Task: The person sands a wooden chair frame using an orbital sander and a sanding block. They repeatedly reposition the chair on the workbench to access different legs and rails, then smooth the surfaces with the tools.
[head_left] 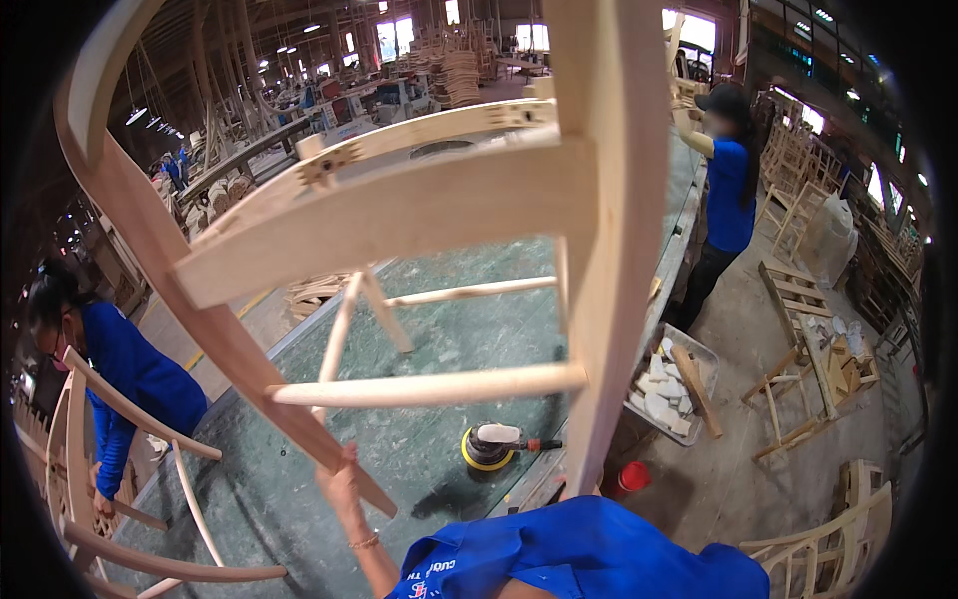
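Observation:
An unfinished pale wooden chair frame (379, 220) stands tilted up before me, filling the middle of the view. My left hand (341, 487) is wrapped round the lower part of its left leg (289, 424). At the foot of the thick right leg (609, 299), close to my blue sleeve, my right hand is almost wholly hidden, so its fingers cannot be made out. A round rung (429, 387) joins the two legs. Beyond it, a disc sander (489, 446) with a yellow-edged pad lies on the green worktable (439, 339).
At the left a person in blue (140, 359) handles another chair frame (160, 571). A second person (733, 190) stands at the table's far right. On the right are a tray of pale pieces (689, 424), a red cup-like container (634, 476) and several wooden frames on the floor.

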`<action>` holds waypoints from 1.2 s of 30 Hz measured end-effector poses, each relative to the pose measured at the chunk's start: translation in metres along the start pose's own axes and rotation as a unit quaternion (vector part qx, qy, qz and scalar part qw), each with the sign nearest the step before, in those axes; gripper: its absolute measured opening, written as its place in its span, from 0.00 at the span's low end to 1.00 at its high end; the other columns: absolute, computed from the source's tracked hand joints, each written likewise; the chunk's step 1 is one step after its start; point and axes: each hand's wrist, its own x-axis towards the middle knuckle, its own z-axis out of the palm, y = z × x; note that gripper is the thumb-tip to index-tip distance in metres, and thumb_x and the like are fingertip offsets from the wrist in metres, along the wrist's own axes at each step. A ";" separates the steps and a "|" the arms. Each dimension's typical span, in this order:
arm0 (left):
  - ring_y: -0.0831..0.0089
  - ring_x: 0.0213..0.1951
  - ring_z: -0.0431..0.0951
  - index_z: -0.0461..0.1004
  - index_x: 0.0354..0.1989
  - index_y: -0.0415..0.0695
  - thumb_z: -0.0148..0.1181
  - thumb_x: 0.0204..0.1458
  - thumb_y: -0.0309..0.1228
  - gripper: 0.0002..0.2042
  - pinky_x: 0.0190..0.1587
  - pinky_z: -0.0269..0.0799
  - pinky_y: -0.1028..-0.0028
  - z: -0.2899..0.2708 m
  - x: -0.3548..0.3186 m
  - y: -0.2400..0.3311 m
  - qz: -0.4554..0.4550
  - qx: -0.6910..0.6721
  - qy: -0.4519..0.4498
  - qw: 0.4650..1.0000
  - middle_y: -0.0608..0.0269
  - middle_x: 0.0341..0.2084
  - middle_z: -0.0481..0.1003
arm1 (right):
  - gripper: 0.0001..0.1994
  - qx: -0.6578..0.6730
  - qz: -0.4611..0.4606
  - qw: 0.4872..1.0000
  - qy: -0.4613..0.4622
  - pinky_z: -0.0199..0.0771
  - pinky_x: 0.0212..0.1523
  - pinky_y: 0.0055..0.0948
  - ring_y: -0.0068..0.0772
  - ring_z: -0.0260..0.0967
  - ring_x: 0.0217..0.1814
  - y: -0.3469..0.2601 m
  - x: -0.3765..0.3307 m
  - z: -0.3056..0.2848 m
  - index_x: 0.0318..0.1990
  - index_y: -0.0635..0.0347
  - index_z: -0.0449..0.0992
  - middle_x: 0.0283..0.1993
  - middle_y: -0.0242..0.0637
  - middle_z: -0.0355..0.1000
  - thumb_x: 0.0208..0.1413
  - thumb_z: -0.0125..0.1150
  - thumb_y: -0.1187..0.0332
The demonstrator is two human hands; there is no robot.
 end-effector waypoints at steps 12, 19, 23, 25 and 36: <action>0.77 0.21 0.71 0.66 0.39 0.38 0.61 0.51 0.32 0.14 0.25 0.68 0.78 -0.007 -0.008 0.094 0.016 -0.023 -0.055 0.998 0.63 0.20 0.70 | 0.23 0.017 -0.007 0.998 -0.061 0.59 0.14 0.22 0.20 0.58 0.11 -0.154 0.119 -0.026 0.48 0.64 0.73 0.13 0.29 0.61 0.55 0.54 0.52; 0.81 0.16 0.69 0.66 0.36 0.42 0.59 0.53 0.39 0.14 0.19 0.65 0.80 -0.009 -0.010 0.084 -0.015 0.039 -0.047 0.998 0.68 0.17 0.68 | 0.24 0.006 -0.008 0.999 -0.048 0.57 0.12 0.22 0.19 0.58 0.11 -0.200 0.150 -0.007 0.46 0.65 0.73 0.13 0.29 0.61 0.56 0.56 0.50; 0.82 0.16 0.68 0.65 0.34 0.42 0.60 0.54 0.43 0.17 0.18 0.65 0.81 -0.002 0.002 0.097 -0.015 0.017 -0.064 0.998 0.68 0.16 0.67 | 0.26 0.016 -0.029 0.998 -0.057 0.57 0.12 0.21 0.19 0.58 0.10 -0.209 0.163 -0.009 0.46 0.67 0.72 0.13 0.28 0.61 0.56 0.55 0.49; 0.81 0.16 0.68 0.65 0.35 0.42 0.58 0.55 0.47 0.19 0.18 0.65 0.81 -0.001 0.006 0.097 -0.015 0.011 -0.066 0.998 0.67 0.16 0.68 | 0.29 0.012 -0.027 0.998 -0.060 0.57 0.12 0.20 0.19 0.58 0.10 -0.213 0.165 -0.006 0.47 0.70 0.70 0.13 0.29 0.62 0.55 0.54 0.47; 0.81 0.17 0.68 0.64 0.38 0.42 0.43 0.58 0.59 0.27 0.19 0.66 0.80 0.000 0.018 0.099 -0.038 0.009 -0.061 0.997 0.66 0.18 0.68 | 0.27 0.038 -0.062 0.995 -0.069 0.56 0.11 0.20 0.18 0.58 0.11 -0.217 0.175 -0.007 0.47 0.69 0.69 0.13 0.28 0.61 0.57 0.54 0.48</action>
